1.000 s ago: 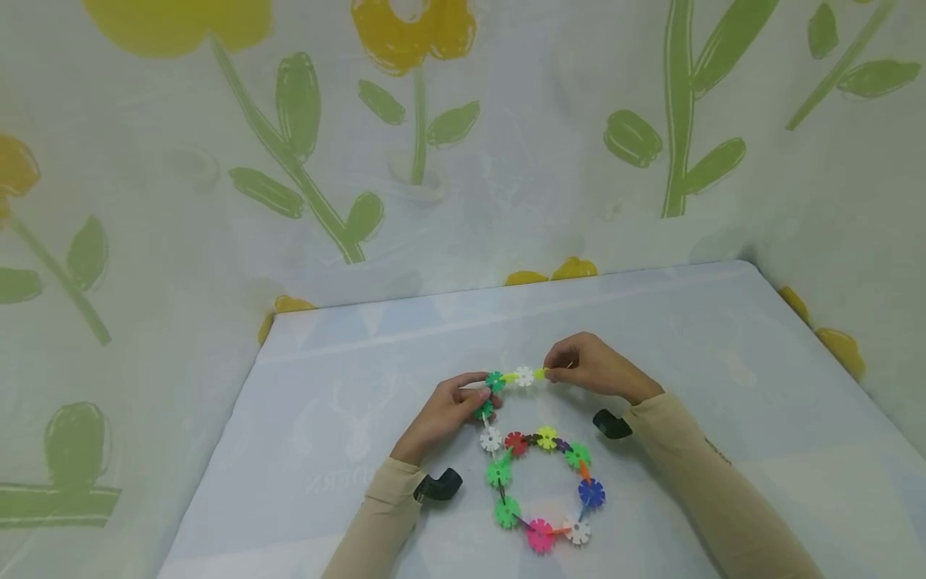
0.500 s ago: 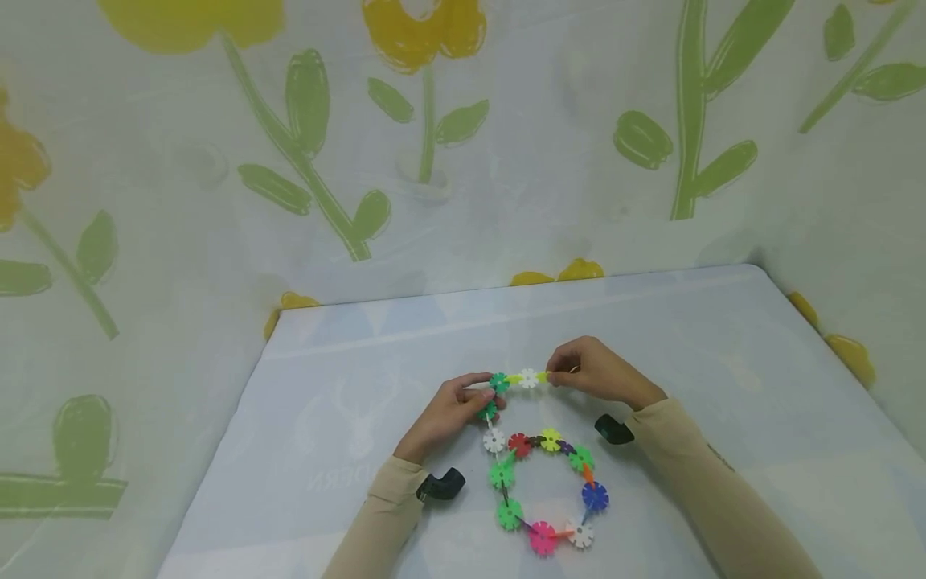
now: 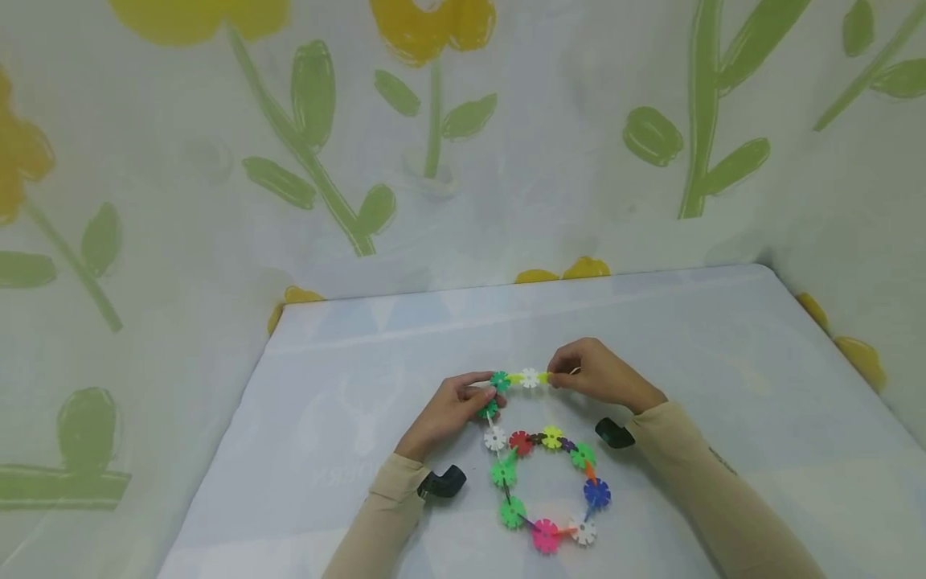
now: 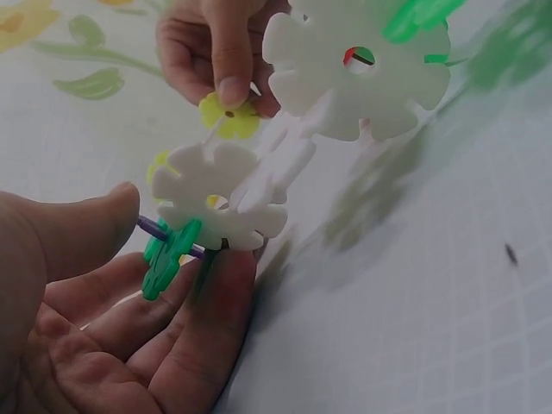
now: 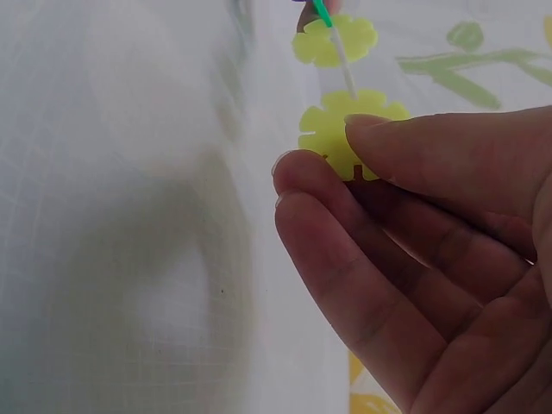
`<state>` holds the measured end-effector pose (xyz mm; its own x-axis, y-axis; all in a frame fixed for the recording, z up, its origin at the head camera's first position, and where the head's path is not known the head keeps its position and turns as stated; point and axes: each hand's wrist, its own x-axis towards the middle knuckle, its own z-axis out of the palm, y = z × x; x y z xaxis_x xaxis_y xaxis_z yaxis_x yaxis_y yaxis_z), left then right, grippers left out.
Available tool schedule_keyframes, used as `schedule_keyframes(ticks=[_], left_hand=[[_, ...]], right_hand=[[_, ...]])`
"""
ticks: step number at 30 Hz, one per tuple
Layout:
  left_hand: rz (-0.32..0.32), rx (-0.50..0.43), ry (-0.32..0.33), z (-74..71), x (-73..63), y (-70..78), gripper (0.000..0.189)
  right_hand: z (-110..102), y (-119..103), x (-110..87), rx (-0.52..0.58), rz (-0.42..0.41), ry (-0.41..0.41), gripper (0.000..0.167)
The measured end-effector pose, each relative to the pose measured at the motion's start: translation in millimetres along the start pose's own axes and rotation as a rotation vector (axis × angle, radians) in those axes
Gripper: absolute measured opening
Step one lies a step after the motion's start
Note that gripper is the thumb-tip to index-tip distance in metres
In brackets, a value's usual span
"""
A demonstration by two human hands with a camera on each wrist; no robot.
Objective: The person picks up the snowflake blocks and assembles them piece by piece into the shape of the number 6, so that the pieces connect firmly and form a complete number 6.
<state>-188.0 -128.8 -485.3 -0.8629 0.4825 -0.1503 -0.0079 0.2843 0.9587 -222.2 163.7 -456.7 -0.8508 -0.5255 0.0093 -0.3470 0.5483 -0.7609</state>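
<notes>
A chain of interlocking plastic snowflake discs lies on the table, its lower part closed into a ring with a pink disc and a blue disc. From the ring's left side the chain runs up to my left hand. That hand pinches an edge-on purple disc slotted through a green disc, thumb on one side and fingers on the other. My right hand pinches a yellow disc at the chain's far end between thumb and fingers. Beside it sits a white disc.
The pale table has a patterned cloth with yellow flowers and green leaves behind and beside it. A black wrist device shows at the left sleeve, another black device at the right.
The head view has shifted slightly, so everything sits a little further right in it. Both hands keep their hold on the chain, with hardly any movement.
</notes>
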Motion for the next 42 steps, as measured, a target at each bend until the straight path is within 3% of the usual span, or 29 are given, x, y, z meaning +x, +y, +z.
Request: schedule_keyframes(ticks=[42], left_hand=[[0.03, -0.003, 0.016, -2.5, 0.5, -2.4, 0.047]], right_hand=[[7, -13, -2.1, 0.002, -0.03, 0.058, 0.004]])
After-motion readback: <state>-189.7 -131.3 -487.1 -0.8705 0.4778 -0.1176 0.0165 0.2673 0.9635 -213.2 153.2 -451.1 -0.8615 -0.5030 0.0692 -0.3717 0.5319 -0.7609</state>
